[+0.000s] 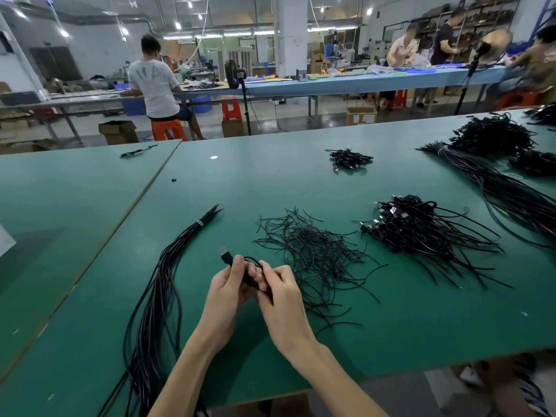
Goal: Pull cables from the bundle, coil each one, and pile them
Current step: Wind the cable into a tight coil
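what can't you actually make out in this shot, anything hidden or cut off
Head view, held cable: the left hand and right hand cover it, so its loops cannot be counted; only the USB plug shows.
Head view, bundle: its near end runs off the bottom edge.
Head view, far pile: too small to count its cables.

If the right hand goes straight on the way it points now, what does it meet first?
The left hand, just ahead of the right hand: both grip the same cable. They look nearly in contact, though depth is unclear.
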{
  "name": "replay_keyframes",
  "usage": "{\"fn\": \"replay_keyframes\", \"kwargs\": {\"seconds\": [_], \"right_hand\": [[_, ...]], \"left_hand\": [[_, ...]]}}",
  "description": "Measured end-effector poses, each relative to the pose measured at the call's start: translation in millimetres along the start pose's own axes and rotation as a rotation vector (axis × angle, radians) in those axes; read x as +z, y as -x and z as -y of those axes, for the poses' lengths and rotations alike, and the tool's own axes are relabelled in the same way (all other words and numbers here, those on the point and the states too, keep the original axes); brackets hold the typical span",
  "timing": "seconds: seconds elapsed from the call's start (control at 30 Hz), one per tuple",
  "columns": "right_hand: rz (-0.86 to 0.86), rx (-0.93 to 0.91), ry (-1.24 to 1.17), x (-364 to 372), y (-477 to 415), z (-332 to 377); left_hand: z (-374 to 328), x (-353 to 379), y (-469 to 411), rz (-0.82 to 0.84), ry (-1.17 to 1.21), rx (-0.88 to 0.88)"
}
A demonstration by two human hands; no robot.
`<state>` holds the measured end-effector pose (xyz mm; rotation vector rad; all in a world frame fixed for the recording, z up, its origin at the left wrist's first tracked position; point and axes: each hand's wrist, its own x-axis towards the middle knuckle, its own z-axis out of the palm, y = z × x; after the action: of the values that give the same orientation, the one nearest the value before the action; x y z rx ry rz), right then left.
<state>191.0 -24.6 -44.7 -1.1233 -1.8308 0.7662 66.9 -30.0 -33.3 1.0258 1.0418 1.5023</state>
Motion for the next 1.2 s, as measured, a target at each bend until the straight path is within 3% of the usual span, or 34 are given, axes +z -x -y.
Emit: {"fn": "replay_keyframes", "kwargs": {"seconds": [0.6,0.8,1.2], "right_hand": [[0.059,-0.018,0.134,0.5,5.3,9.0],[0.089,0.05,-0.021,-1.9,3.9,5.0],[0.086,0.038,-0.014,-5.4,0.1,2.4]], "left_hand": [[0.4,-8.1,-4.6,-0.05,0.182,-0.203],[0.7,-15.0,-6.7,-0.011,0.181,-0.245],[-5.9,-9.3,4.4,0.087,0.005,-0.121]]}}
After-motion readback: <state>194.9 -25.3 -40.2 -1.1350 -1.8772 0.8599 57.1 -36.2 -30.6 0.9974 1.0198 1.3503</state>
